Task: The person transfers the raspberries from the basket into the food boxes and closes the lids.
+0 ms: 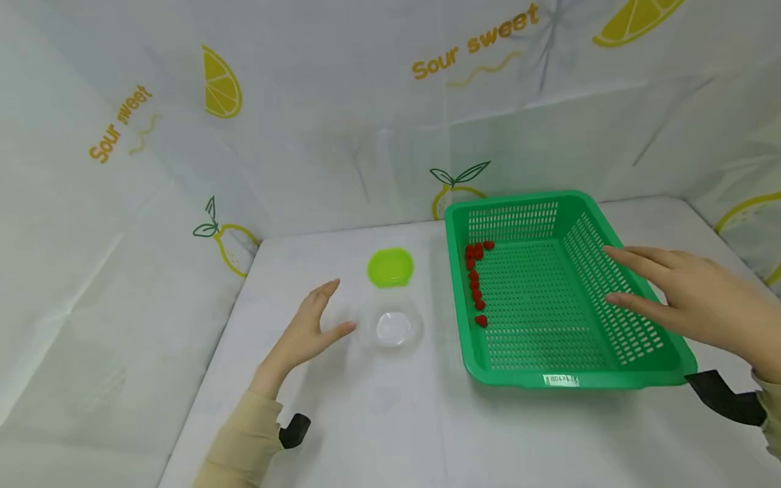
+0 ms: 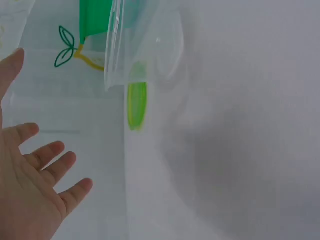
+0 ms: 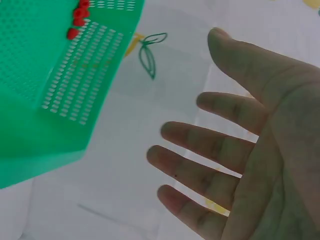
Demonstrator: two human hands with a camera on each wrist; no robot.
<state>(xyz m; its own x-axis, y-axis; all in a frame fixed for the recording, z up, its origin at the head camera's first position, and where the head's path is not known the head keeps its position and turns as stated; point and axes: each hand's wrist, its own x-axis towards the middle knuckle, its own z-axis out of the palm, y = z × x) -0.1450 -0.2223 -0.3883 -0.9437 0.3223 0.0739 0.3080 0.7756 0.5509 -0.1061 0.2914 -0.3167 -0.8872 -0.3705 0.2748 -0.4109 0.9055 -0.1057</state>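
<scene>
My left hand [image 1: 307, 331], fingers spread and holding nothing, hovers just left of a clear plastic bowl [image 1: 393, 329]. In the left wrist view the bowl [image 2: 145, 50] appears beyond the fingers, apart from them. Behind the bowl lies a lime-green lid [image 1: 390, 267]. My right hand [image 1: 695, 295] hangs over the right side of a green plastic basket [image 1: 549, 379], fingers extended with nothing between them. Several small red berries [image 1: 476, 285], perhaps raspberries, lie in a line along the basket's left inner wall. The right wrist view shows the palm [image 3: 280, 165] beside the basket wall [image 3: 95, 75].
A white cloth covers the table [image 1: 390, 427]. Behind it rises a white curtain [image 1: 342, 122] printed with lemons and "Sour sweet" lettering. The basket bears a small white label [image 1: 561, 380] on its front rim.
</scene>
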